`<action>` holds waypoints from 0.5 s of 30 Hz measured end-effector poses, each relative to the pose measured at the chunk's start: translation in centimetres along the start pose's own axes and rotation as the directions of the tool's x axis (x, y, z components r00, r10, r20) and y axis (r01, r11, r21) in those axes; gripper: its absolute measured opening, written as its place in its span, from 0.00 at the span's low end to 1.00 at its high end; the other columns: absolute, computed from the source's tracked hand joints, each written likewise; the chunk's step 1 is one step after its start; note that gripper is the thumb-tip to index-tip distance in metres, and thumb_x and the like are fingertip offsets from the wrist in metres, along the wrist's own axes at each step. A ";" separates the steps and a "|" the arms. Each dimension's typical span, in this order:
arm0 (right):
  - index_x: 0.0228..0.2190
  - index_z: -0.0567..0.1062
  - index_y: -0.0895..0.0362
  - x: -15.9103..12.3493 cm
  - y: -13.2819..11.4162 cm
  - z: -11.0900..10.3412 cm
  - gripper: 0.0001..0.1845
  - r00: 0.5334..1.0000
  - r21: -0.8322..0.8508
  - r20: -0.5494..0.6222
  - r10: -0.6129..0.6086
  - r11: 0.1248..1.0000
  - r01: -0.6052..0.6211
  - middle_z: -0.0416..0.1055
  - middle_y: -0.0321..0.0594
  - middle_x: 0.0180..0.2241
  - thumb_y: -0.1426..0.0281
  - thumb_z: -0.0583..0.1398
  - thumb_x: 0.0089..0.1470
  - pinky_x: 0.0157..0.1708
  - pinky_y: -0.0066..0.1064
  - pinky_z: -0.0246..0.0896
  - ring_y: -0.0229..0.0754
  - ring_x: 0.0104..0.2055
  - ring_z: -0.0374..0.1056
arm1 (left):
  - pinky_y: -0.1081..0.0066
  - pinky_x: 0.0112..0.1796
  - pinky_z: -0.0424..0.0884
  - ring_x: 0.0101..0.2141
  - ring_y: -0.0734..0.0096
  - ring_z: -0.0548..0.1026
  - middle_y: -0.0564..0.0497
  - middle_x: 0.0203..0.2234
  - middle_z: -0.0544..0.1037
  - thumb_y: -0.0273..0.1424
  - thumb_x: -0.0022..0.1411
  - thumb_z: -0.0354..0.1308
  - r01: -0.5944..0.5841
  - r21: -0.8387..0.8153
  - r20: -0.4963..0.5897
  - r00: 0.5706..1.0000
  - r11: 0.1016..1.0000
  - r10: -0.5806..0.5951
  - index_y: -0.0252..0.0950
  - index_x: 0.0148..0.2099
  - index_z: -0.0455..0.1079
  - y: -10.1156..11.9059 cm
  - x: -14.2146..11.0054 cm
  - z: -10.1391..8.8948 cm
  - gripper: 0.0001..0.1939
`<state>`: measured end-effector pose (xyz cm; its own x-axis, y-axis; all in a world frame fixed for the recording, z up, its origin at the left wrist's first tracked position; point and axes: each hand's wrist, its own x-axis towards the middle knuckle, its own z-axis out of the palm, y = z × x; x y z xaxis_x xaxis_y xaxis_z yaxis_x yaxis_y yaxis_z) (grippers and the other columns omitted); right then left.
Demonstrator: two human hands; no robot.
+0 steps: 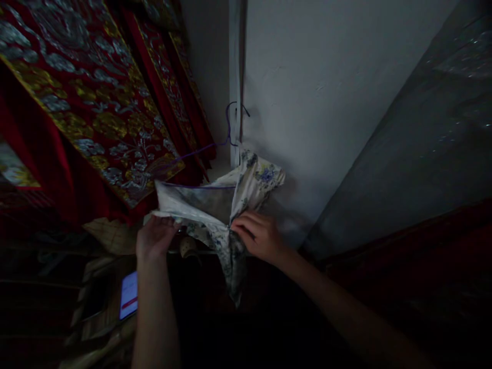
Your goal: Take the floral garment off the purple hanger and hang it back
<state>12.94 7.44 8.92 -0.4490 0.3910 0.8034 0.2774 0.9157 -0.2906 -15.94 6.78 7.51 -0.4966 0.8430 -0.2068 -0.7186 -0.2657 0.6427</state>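
Observation:
A pale floral shirt [257, 185], with blue and dark flowers, hangs partly on a purple wire hanger [203, 149]. The hanger's right side goes into the shirt, while its left arm shows bare above the cloth. My left hand [156, 238] holds the shirt's left edge, its fingers partly hidden by the fabric. At the middle of the shirt front, my right hand [258, 233] is closed in a pinch on the cloth. Between my hands the shirt is spread open, showing its inside, and a loose corner droops below.
Red cloth [111, 102] with gold and silver embroidery hangs at the left. A narrow vertical strip [235, 66] on the pale wall [326, 77] stands behind the hanger's hook. A lit phone [128, 295] lies on a wooden surface beside my left forearm. The scene is dim.

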 end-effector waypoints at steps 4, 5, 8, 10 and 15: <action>0.32 0.75 0.54 -2.5 -1.5 1.9 0.08 0.952 0.204 -0.105 0.287 0.943 -0.262 0.75 0.38 0.30 0.68 0.59 0.64 0.32 0.30 0.65 0.39 0.32 0.71 | 0.70 0.36 0.72 0.29 0.69 0.77 0.52 0.26 0.78 0.26 0.62 0.55 0.111 0.074 -0.097 0.990 0.991 -0.104 0.37 0.31 0.69 -5.5 -1.5 -2.4 0.07; 0.32 0.75 0.54 -3.6 -1.8 2.3 0.08 0.908 0.251 -0.143 0.395 0.902 -0.352 0.74 0.38 0.29 0.67 0.59 0.64 0.31 0.30 0.64 0.40 0.31 0.70 | 0.71 0.36 0.72 0.30 0.69 0.77 0.52 0.27 0.78 0.27 0.61 0.57 0.099 0.098 -0.053 0.994 0.990 -0.094 0.37 0.32 0.70 -6.6 -2.0 -2.1 0.04; 0.33 0.77 0.54 -6.8 -2.1 2.8 0.12 0.711 0.388 -0.201 0.674 0.721 -0.574 0.75 0.39 0.31 0.60 0.60 0.62 0.35 0.32 0.66 0.42 0.33 0.71 | 0.74 0.36 0.70 0.32 0.71 0.76 0.53 0.29 0.79 0.31 0.54 0.66 0.018 0.117 0.127 0.991 0.993 -0.033 0.36 0.34 0.72 -7.9 -3.5 0.3 0.06; 0.38 0.78 0.53 -8.2 -2.2 2.7 0.16 0.618 0.469 -0.174 0.767 0.616 -0.633 0.78 0.42 0.39 0.55 0.60 0.62 0.45 0.36 0.67 0.46 0.43 0.73 | 0.74 0.37 0.70 0.33 0.71 0.76 0.53 0.31 0.79 0.35 0.52 0.69 -0.045 0.136 0.295 0.955 0.990 0.003 0.35 0.35 0.73 -7.5 -5.2 2.4 0.11; 0.45 0.79 0.51 -6.8 -1.6 2.6 0.37 0.599 0.724 0.192 0.778 0.299 -0.621 0.78 0.46 0.46 0.35 0.53 0.55 0.55 0.46 0.65 0.53 0.52 0.72 | 0.73 0.39 0.69 0.34 0.71 0.74 0.51 0.31 0.78 0.39 0.66 0.61 -0.336 0.473 0.702 0.703 0.814 -0.117 0.35 0.38 0.76 -6.3 -10.9 6.9 0.11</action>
<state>13.39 3.59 2.58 -0.2161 0.9640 0.1551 -0.2530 0.0981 -0.9625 -2.65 2.52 10.75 0.0768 0.9518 0.2968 -0.1878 -0.2786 0.9419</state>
